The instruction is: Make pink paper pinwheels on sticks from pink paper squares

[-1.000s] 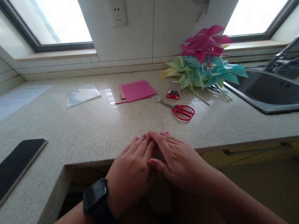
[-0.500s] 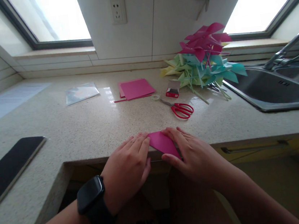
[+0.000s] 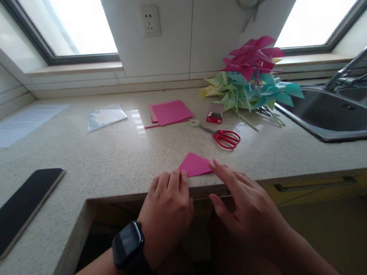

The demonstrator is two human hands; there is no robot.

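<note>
A folded pink sheet of paper (image 3: pixel 195 164), roughly triangular with its point away from me, lies flat close to the counter's front edge. At its left corner, my left hand (image 3: pixel 167 206) presses down with curled fingers held together; the wrist wears a black smartwatch. On the opposite corner rest the fingertips of my right hand (image 3: pixel 244 197). That hand is open, its thumb spread away from the fingers and off the paper. Beyond the paper lie red-handled scissors (image 3: pixel 226 139), a small roll of tape (image 3: pixel 194 122) and a small red box (image 3: pixel 214 113).
Pink paper squares (image 3: pixel 174 112) lie at the back, with a clear plastic sleeve (image 3: pixel 106 117) left of them. A dark phone (image 3: pixel 21 211) and a printed sheet (image 3: pixel 18 124) are at left. Paper pinwheels (image 3: pixel 252 75) pile up beside the steel sink (image 3: pixel 324 140) at right.
The folded paper has turned and now lies flat farther onto the counter, its point facing away. My right hand's thumb has come off it, while the left fingers stay at its left side.
</note>
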